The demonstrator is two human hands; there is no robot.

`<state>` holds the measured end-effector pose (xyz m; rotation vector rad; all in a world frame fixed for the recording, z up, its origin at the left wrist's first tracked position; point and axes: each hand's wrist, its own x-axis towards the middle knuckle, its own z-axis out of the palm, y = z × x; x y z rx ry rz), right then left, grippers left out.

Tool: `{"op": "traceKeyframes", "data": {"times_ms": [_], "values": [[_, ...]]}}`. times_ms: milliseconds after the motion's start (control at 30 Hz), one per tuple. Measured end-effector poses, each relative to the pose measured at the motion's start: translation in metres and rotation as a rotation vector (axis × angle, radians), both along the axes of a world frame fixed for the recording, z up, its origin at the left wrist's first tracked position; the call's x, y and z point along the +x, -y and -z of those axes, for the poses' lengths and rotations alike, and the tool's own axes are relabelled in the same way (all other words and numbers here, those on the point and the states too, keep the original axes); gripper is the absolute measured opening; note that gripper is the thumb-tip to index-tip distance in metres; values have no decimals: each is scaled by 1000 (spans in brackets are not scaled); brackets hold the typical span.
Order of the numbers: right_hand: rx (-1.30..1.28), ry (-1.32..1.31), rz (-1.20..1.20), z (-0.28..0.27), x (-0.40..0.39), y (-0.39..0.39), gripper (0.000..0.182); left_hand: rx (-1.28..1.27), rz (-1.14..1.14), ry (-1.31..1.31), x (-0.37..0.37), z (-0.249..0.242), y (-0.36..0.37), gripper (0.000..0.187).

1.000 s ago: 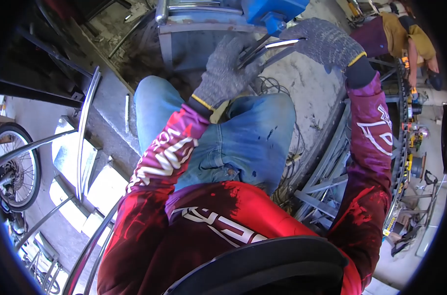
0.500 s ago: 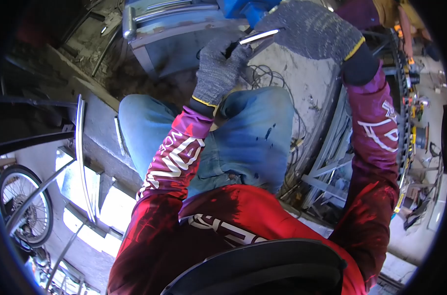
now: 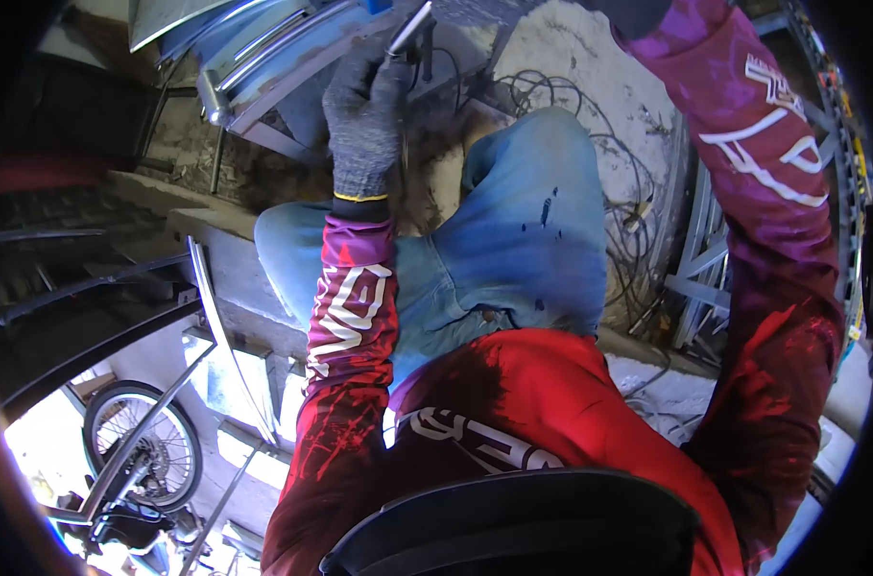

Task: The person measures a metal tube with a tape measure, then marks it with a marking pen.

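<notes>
While gloved, the left hand grips a metal strip.

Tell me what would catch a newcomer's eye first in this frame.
The red and magenta jersey with white lettering fills the lower middle, above blue jeans. At the top, the grey-gloved left hand grips a shiny metal strip; the right hand is out of frame. A motorbike wheel sits lower left.

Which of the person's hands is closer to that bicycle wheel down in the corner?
Left. The gloved left hand grips a shiny metal strip near the top, above the bicycle wheel at lower left. The right hand is out of view; its sleeve runs up the far side.
</notes>
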<state>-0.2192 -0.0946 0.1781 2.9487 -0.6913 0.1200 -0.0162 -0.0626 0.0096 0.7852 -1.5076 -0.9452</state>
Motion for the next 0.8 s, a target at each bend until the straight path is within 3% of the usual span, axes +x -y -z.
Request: {"op": "traceKeyframes", "data": {"times_ms": [67,367,600,800], "values": [[23,32,43,12,-8,-7,16,251,201,-429,2,0,-3,18],[98,73,177,33,-31,-31,16,163,41,-187,6,-6,8,13],[169,77,313,48,-57,-61,16,204,72,-185,10,-6,18,9],[216,87,401,54,-71,-79,16,330,243,-201,10,-12,29,21]]}}
